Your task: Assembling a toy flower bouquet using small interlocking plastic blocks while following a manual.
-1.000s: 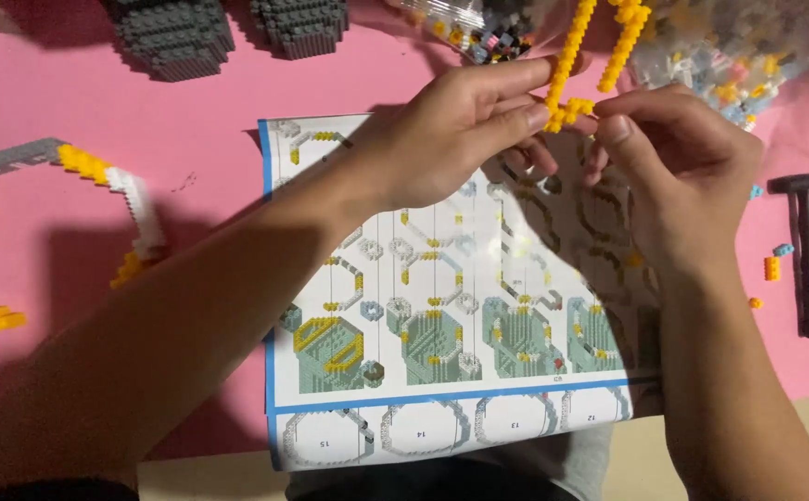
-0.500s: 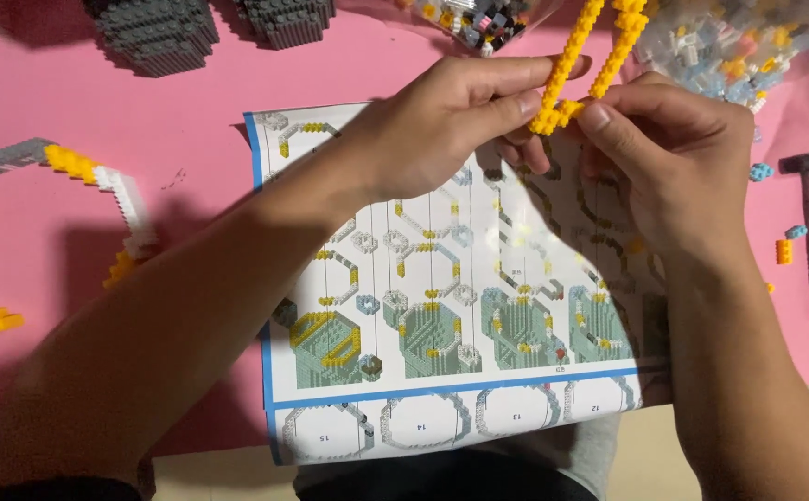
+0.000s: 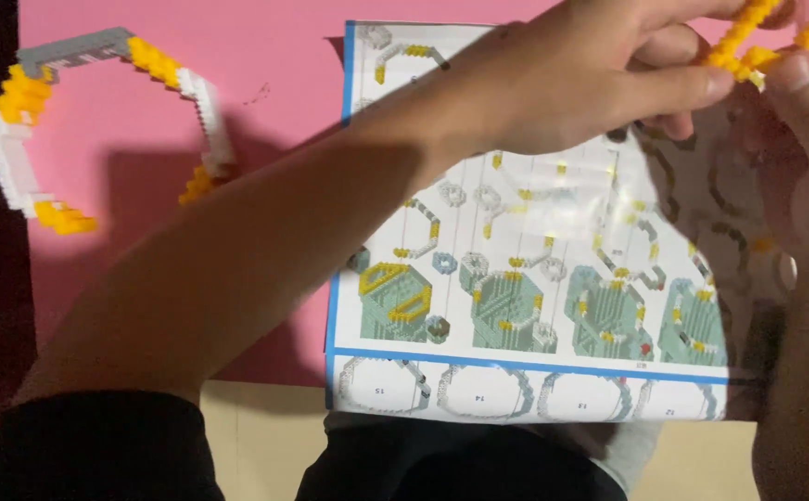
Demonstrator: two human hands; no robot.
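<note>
Yellow block strand (image 3: 747,42), built of tiny bricks, sits at the top right edge of the view, running up and out of frame in two arms that meet at a small knot of bricks. Left hand (image 3: 599,79) reaches in from lower left across the sheet, fingers curled, thumb and forefinger tip closed on the strand's lower end. Right hand (image 3: 808,139) comes up along the right edge, partly cut off by the frame; its thumb (image 3: 798,74) presses against the same knot of bricks from the right, so both hands pinch the piece between them, fingertips nearly touching. Remaining right fingers are folded and mostly hidden behind the hand. Strand is held in the air above the instruction sheet (image 3: 534,288), not resting on it. Sheet lies flat beneath the hands, blue-bordered, printed with grey-green and yellow build diagrams in rows; its upper right part is covered by the hands and their shadow, lower edge overhangs the pink mat (image 3: 265,102) toward the person's lap. Left forearm (image 3: 265,269), with a dark sleeve (image 3: 98,445) at the bottom left, crosses the mat and blocks the sheet's left margin. At upper left on the mat, well apart from the hands, lies a partly built ring (image 3: 98,111) of grey, yellow and white bricks, open on its lower side.
</note>
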